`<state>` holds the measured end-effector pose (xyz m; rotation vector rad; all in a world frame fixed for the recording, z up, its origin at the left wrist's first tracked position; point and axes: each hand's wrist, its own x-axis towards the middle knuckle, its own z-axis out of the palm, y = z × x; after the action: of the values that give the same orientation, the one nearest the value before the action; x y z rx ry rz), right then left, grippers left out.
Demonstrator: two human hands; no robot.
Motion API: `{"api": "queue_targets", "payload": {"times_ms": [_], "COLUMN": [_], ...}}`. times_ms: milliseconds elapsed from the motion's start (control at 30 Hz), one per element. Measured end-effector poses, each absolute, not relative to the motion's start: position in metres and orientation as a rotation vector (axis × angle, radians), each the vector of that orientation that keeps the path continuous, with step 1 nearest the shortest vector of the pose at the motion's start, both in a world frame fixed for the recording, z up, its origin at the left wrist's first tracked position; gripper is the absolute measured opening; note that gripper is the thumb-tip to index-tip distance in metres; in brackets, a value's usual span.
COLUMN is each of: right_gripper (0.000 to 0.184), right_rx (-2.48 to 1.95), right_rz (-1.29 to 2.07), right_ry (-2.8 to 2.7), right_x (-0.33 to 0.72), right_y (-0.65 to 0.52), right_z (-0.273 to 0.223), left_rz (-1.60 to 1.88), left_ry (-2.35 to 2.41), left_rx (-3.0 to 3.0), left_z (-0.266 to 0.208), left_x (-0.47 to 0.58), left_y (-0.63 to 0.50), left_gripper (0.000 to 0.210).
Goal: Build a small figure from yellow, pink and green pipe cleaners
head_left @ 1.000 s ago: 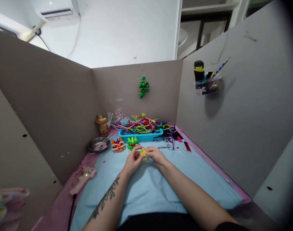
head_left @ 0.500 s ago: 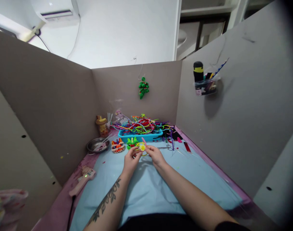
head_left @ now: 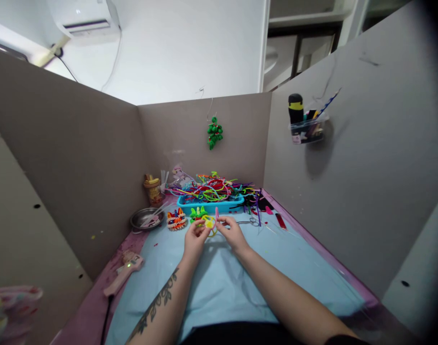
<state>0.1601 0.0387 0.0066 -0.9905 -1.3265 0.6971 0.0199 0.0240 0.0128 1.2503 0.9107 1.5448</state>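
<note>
My left hand (head_left: 195, 239) pinches a small yellow pipe-cleaner piece (head_left: 209, 224), with bent yellow strands looping out below it. My right hand (head_left: 235, 235) is closed at the fingertips on a pink pipe cleaner (head_left: 216, 213) that stands up against the yellow piece. Both hands are raised over the blue cloth (head_left: 226, 282), close together. Just behind them sits a green figure (head_left: 196, 213) made of pipe cleaners, partly covered by the held piece. An orange, white and purple figure (head_left: 176, 220) stands left of it.
A blue tray (head_left: 190, 207) heaped with coloured pipe cleaners (head_left: 219, 189) lies at the back. Scissors (head_left: 253, 221) rest right of my hands. At left are a metal bowl (head_left: 138, 221) and a pink glue gun (head_left: 122, 278) with its cord. Grey partitions (head_left: 97, 158) enclose the table.
The pink pipe cleaner has turned more upright, and the yellow loops show more openly between my hands. Both hands stay in nearly the same place.
</note>
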Motion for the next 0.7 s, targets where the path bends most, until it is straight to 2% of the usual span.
{"api": "queue_targets", "payload": {"times_ms": [133,400,700], "right_gripper": [0.024,0.032,0.031], "right_rx": [-0.990,-0.914,-0.954], "right_rz": [0.747,0.992,0.881], "right_ry": [-1.325,-1.331,-1.327], "right_x": [0.1600,0.1636,0.1620], "right_y": [0.0385,0.0469,0.0421], "right_z": [0.0096,0.0033,0.0091], "left_rz": [1.506,1.414,1.446], "left_ry": [0.871,0.840,0.857], "left_rx": [1.314,1.341,1.413], "left_z": [0.0109,0.0095,0.0116], "left_x": [0.0212,0.0210,0.0240], "left_y": [0.0241,0.0241,0.0215], "left_gripper": [0.038,0.039,0.045]}}
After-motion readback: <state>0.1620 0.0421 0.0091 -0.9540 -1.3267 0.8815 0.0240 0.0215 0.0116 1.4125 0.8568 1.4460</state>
